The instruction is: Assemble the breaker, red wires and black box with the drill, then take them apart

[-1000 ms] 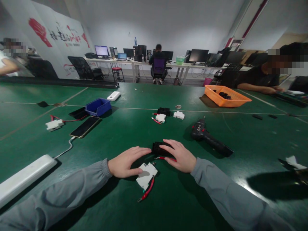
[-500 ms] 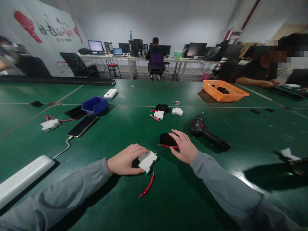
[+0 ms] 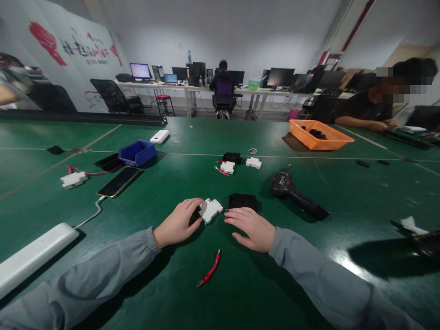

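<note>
My left hand is at the left end of a white terminal-like plastic module, its fingertips and thumb spread around that edge; contact is hard to make out. My right hand hovers palm down with its fingers stretched, just in front of a black block. At its fingertips a small metal wire end shows; the rest of that wire is hidden under the hand. A short red cable with metal lugs lies nearer to me.
A black cordless screwdriver lies right. Beyond are white modules, another black block and an orange basket. At left are a blue bin, a phone and a power strip. A co-worker sits far right.
The white module has moved forward, and my left hand has drawn back to its left edge. My right hand has come back from the black block, and the red wire there is now covered.
</note>
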`<state>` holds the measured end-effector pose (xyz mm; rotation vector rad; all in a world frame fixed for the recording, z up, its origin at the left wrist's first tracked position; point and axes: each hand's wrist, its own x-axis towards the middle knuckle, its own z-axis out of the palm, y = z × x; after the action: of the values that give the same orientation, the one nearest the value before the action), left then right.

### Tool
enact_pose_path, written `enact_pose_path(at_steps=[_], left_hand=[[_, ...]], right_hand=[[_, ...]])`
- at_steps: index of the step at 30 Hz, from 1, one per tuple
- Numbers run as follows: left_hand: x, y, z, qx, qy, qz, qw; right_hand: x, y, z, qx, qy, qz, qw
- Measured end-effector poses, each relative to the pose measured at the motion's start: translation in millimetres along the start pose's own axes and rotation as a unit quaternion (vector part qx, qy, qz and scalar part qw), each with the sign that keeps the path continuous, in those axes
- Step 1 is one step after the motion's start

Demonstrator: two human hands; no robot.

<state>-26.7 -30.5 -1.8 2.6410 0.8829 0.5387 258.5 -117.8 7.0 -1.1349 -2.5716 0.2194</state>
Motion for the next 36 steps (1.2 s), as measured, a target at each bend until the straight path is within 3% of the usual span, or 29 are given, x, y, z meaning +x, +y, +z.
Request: enact_pose_path(at_steps=[10,19,27,36], left_hand=[[0,2,-1.2,0.015,-0.003,-0.022,1.000],[0,-7,4.8,0.038,-0.003,-0.034,0.999],[2,3,5.8,0.029,0.015,-0.072,0.997],[2,1,3.9,0.004,0.027,-0.070,0.997]], right_hand=[[-2,4,5,-0.021,0.070,0.094,0.993],[-2,6,4,-0.025,0.061,0.099,0.993],[0,7,6,-0.066,0.077,0.116,0.988],[-1,14,4,-0.133,0.108,0.173,0.970]])
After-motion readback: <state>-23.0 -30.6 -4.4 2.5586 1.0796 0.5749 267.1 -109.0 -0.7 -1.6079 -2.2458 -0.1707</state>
